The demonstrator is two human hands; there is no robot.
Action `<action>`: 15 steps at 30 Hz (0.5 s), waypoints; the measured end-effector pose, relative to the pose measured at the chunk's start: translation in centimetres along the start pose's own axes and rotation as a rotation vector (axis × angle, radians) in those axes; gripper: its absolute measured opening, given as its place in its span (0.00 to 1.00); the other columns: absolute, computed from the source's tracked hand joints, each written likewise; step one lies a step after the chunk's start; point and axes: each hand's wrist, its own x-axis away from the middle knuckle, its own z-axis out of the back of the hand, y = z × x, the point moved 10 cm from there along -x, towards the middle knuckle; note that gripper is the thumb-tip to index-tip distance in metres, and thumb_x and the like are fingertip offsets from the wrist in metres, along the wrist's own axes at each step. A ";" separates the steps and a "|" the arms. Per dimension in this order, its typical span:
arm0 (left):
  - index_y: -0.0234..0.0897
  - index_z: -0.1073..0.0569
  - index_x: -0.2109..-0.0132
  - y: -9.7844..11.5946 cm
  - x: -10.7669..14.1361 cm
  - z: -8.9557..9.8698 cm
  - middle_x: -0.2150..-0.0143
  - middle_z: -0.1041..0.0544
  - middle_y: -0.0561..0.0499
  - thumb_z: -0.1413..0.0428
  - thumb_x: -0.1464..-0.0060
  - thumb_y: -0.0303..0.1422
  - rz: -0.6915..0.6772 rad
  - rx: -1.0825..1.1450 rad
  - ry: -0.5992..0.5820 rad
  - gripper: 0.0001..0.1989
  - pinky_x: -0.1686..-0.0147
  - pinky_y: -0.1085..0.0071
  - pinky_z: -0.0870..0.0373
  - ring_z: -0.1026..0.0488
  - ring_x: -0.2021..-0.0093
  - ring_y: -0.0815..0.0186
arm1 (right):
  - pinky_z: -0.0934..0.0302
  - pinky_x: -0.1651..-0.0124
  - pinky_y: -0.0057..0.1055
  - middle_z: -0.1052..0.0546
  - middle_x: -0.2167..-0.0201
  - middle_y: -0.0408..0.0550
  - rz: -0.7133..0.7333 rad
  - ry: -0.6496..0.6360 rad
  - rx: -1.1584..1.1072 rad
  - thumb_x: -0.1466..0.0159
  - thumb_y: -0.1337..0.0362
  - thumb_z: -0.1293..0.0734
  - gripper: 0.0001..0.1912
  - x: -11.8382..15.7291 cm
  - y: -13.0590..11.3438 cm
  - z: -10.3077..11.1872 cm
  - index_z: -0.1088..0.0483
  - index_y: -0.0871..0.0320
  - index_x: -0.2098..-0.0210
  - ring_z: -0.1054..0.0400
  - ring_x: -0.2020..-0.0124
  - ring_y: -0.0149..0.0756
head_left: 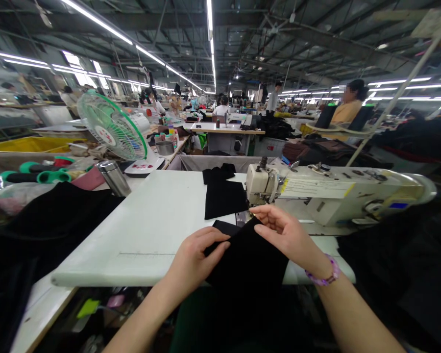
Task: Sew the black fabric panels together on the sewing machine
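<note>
1. Black cloth (pixel 255 260): hangs over the near edge of the white table (pixel 154 211), in front of the sewing machine (pixel 312 191); upper corner lies near the needle area.
2. Left hand (pixel 200 250): thumb and fingertips pinch the cloth's upper left edge.
3. Right hand (pixel 290 235): thumb lies against the upper corner, fingers bent just above it; cannot tell whether they close on the cloth. Purple bracelet (pixel 325 274) at wrist.
4. Second black piece (pixel 225 200): flat on the table, beside the machine head. Rumpled black scrap (pixel 218 173) at its far end.
5. Left of table: steel flask (pixel 113 177), green-rimmed fan (pixel 110 127), dark cloth heap (pixel 55 215).
6. Beyond machine: dark thread cones (pixel 325 116), person in yellow (pixel 347 110).
</note>
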 end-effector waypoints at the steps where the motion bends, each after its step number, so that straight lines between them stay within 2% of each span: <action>1: 0.39 0.20 0.60 -0.1 0.0 0.0 0.62 0.19 0.48 0.44 0.40 0.30 0.004 0.016 0.006 0.07 0.60 0.71 0.25 0.22 0.62 0.65 | 0.34 0.53 0.35 0.24 0.59 0.48 -0.006 -0.020 0.012 0.36 0.60 0.32 0.17 0.0 -0.1 -0.1 0.30 0.55 0.48 0.30 0.59 0.36; 5: 0.40 0.20 0.62 0.0 -0.2 0.2 0.58 0.18 0.48 0.44 0.41 0.29 0.001 0.022 0.026 0.07 0.56 0.69 0.24 0.21 0.59 0.63 | 0.36 0.58 0.32 0.26 0.64 0.44 -0.015 -0.055 0.067 0.38 0.61 0.32 0.17 -0.1 -0.5 -0.1 0.28 0.55 0.50 0.32 0.64 0.33; 10: 0.40 0.20 0.61 0.0 -0.2 0.3 0.61 0.18 0.49 0.45 0.41 0.30 0.057 -0.012 0.016 0.08 0.60 0.69 0.24 0.21 0.61 0.63 | 0.38 0.63 0.30 0.27 0.67 0.43 0.034 -0.104 0.219 0.38 0.62 0.31 0.12 -0.4 -1.3 -0.4 0.24 0.54 0.55 0.35 0.67 0.33; 15: 0.40 0.21 0.62 -0.4 0.0 0.2 0.62 0.18 0.49 0.44 0.42 0.29 0.075 -0.012 0.029 0.07 0.61 0.70 0.26 0.21 0.61 0.63 | 0.41 0.66 0.29 0.28 0.70 0.42 0.049 -0.145 0.270 0.38 0.64 0.30 0.07 -0.6 -1.2 -0.9 0.22 0.54 0.60 0.36 0.70 0.32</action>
